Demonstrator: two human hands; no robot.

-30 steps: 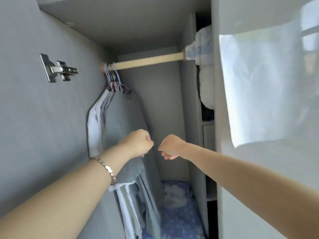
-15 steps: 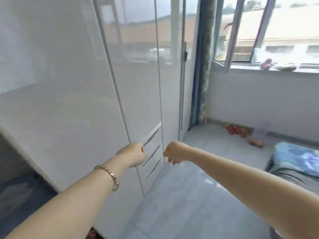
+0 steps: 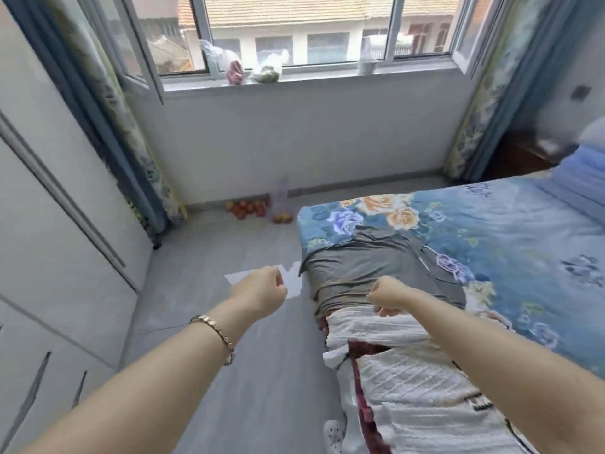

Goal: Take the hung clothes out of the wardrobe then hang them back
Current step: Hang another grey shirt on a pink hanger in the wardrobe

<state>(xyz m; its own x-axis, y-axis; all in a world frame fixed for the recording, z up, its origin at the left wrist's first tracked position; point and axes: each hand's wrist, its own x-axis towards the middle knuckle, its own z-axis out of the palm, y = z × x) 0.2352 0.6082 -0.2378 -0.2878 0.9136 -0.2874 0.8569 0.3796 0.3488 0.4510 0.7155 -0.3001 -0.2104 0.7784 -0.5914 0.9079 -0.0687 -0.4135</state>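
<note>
Risks: the clothes [image 3: 386, 339] lie in a row along the left edge of the bed [image 3: 507, 231], each touching the next, and a white [image 3: 370, 332] corner hangs over the side. Lifting one piece carelessly could drag its neighbour onto the floor [image 3: 248, 371]. No hangers show among the fabric; if they are buried inside, a hook could snag a knit.

Condition of clothes: the grey [image 3: 366, 270] piece, farthest, is smooth and thin with soft creases. Nearer lie two white textured knits with a dark red [image 3: 363, 348] layer showing between and under them. All lie flat, unfolded.

Hands: left hand [image 3: 262, 294] and right hand [image 3: 389, 296] are both curled into fists, apart from each other, gripping nothing. The right is over the join of grey and white; contact cannot be confirmed. The wardrobe [image 3: 49, 224] stands left, its visible doors closed.
</note>
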